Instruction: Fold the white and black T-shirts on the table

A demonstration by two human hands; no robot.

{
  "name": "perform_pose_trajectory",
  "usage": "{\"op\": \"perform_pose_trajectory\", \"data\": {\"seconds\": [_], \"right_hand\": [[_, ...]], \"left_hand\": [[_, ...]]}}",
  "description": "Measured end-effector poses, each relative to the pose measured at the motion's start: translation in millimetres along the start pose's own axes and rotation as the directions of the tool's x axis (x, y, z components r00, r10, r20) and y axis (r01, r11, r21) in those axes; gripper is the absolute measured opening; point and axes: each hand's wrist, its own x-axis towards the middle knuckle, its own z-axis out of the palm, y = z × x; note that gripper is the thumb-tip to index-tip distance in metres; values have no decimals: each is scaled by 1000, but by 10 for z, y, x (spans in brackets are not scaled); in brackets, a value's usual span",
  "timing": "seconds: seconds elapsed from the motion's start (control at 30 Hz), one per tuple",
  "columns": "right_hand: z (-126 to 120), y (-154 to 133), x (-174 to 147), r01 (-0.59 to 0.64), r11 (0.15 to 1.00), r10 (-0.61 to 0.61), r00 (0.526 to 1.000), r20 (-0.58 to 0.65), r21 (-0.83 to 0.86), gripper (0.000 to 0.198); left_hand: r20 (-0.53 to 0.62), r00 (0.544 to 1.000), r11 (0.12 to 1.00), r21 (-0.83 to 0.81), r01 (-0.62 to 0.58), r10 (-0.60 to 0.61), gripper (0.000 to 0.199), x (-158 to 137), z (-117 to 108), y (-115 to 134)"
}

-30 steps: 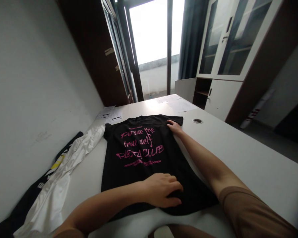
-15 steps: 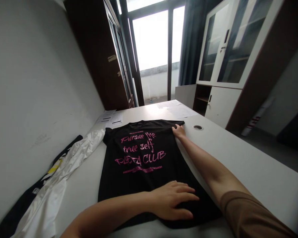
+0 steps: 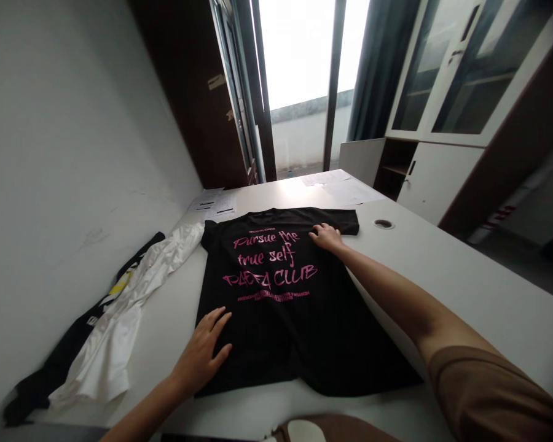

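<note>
Spread flat on the white table [image 3: 447, 282] lies a black T-shirt [image 3: 276, 331] with pink lettering, its neckline toward the window. My left hand [image 3: 203, 351] is over the shirt's lower left side, fingers apart and holding nothing. Near the shirt's right shoulder, my right hand [image 3: 326, 237] rests on the cloth with its fingers spread out. The right sleeve [image 3: 348, 220] lies flat beyond that hand, while the left sleeve [image 3: 208, 233] sits close to a white garment.
Along the left wall lie a crumpled white garment [image 3: 166, 264] and a black garment with a yellow patch [image 3: 83, 331]. Papers [image 3: 219, 202] lie at the table's far left, more sheets [image 3: 350, 189] at the far right. A cable hole [image 3: 384, 224] is right of the shirt.
My left hand has moved from the shirt's lower right to its lower left side. My right hand has shifted inward from the right sleeve, which now lies unfolded. The view has tilted down.
</note>
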Motion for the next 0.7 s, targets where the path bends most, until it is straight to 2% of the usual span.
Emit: {"op": "perform_pose_trajectory", "data": {"seconds": [0.17,0.4,0.6,0.7], "right_hand": [[182,-102,-159,-30,992,37,998,53,-126,63],[140,-49,-169,-5,990,14,998,64,-144,67],[117,-67,-185,-10,987,20,998,64,-158,69],[103,-76,-183,-15,987,26,997,68,-162,70]], "left_hand": [[79,997,997,80,10,-17,61,-195,-41,-181],[75,994,991,106,76,-84,67,-241,-196,-347],[113,980,977,153,145,-164,72,-392,-322,-698],[118,977,974,163,157,-177,74,-377,-341,-752]]}}
